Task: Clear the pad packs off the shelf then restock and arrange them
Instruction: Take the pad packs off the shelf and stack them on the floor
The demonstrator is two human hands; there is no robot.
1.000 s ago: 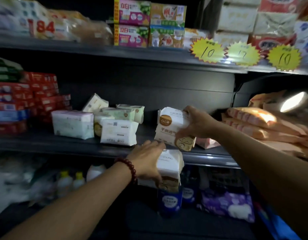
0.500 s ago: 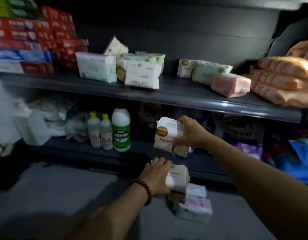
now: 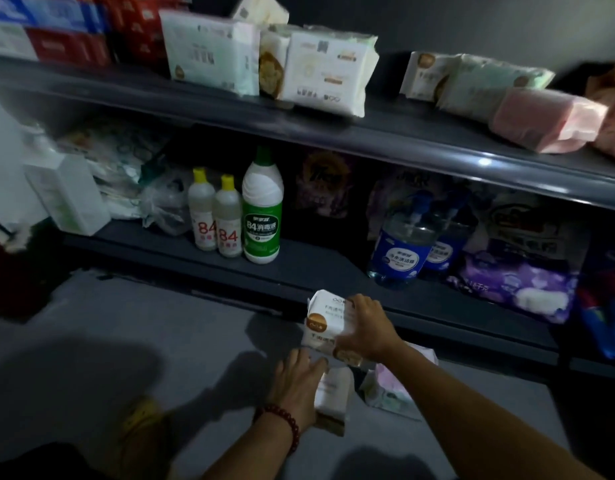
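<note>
My right hand grips a white pad pack with a brown round logo low over the grey floor, in front of the bottom shelf. My left hand, with a red bead bracelet, holds a second white pad pack at floor level just below it. A pink and pale green pack lies on the floor to the right, partly hidden by my right arm. On the dark middle shelf lie several pad packs: white ones, a pale green one and a pink one.
The bottom shelf holds two small yellow-capped bottles, a green-labelled white bottle, blue detergent bottles and purple bags. Red and blue boxes are stacked at the upper left. A yellow shoe stands on the floor.
Both hands have come down from the middle shelf to the floor, each with its pack. The view has tilted down with them.
</note>
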